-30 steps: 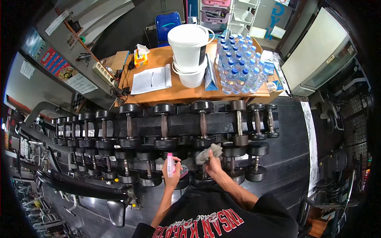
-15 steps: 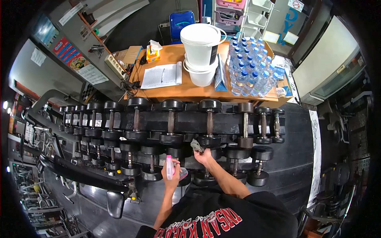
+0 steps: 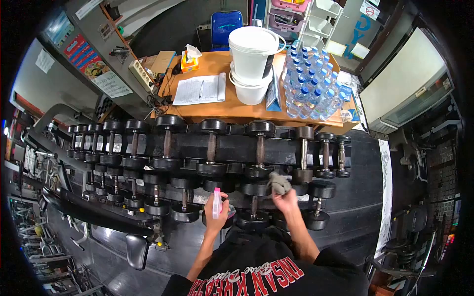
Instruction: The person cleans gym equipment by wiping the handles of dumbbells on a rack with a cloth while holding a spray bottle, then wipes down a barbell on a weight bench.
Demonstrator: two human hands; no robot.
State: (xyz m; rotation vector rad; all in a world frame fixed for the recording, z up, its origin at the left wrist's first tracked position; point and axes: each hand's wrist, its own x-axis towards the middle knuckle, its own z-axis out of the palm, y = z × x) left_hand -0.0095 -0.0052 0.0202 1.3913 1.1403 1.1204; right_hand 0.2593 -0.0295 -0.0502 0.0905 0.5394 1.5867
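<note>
My left hand (image 3: pixel 216 220) is wrapped round a clear spray bottle (image 3: pixel 217 203) with a pink top, held upright over the lower row of dumbbells. A bunched grey cloth (image 3: pixel 279 183) is gripped in my right hand (image 3: pixel 286 200), beside the head of a lower-row black dumbbell (image 3: pixel 255 189). Just behind the cloth stands the upper row, with a black dumbbell (image 3: pixel 260 148) and a metal-handled dumbbell (image 3: pixel 304 154) on the black rack (image 3: pixel 234 148).
Behind the rack, a wooden table (image 3: pixel 207 111) bears stacked white buckets (image 3: pixel 253 54), an open notebook (image 3: pixel 197 90), a tissue box (image 3: pixel 189 63) and several water bottles (image 3: pixel 307 89). A padded bench (image 3: pixel 98 214) stands at the left.
My right hand has moved right with the cloth, away from the middle dumbbells. My left hand still holds the bottle, slightly further right. The view has shifted slightly.
</note>
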